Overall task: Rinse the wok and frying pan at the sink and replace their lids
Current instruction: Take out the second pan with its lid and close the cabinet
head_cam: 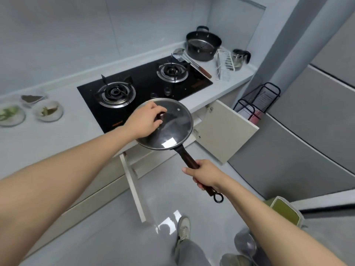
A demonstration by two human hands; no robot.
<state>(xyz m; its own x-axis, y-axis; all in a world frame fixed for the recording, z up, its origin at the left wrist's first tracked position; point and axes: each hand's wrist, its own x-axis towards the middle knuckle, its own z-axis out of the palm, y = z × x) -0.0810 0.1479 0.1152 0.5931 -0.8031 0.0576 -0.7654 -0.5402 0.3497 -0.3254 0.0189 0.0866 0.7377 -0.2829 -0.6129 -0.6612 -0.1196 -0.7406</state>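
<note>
**Frying pan held lidded in front of the hob; sink not in view**

The right hand (206,173) carries the dark round frying pan (153,144) by its long dark-brown handle (190,160). The fingers are wrapped fully around the handle, clamped on it, with the thumb lying along the near-left side. The pan is held in the air, off the bench, over the open cream cabinet doors (226,133) below the pale grey bench (57,135).

The left hand (148,120) rests on the round glass lid with a metal rim (172,129), which sits on the pan. Its fingers are curled together around the dark knob (161,117) at the lid's centre; the knob is mostly hidden, so the exact grip cannot be told.

Judged step: either the lid is being seated on the pan or it is about to be lifted off. This single view does not settle which, nor whether the pan is already rinsed.

The next move calls for a level pan and a steady hold on the knob, since glass can slide on the rim if the pan tilts.

A deep black pot with loop handles (203,46) stands at the far right of the bench, beyond the black glass two-burner gas hob (144,87). It may be the wok.
</note>
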